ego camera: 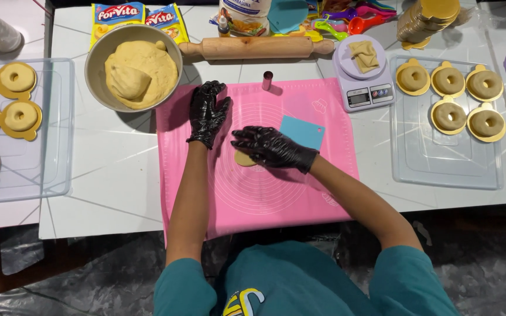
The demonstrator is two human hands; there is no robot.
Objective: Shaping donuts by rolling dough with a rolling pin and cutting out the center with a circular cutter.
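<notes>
R hand (pixel 273 149) flattens soft round dough (pixel 243 158).

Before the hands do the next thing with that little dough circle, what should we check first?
1. Dough piece lies on the pink mat: ok.
2. Right hand is pressing flat on the dough piece: ok, palm down over it.
3. Left hand is off the dough: ok, it rests on the mat beside it.
4. Small metal cutter is close by: ok, upright at the mat's top edge.
5. Blue scraper is out of the way: ok, just behind the right hand.
6. Dough is evenly flat: cannot tell, the glove hides most of it.
</notes>
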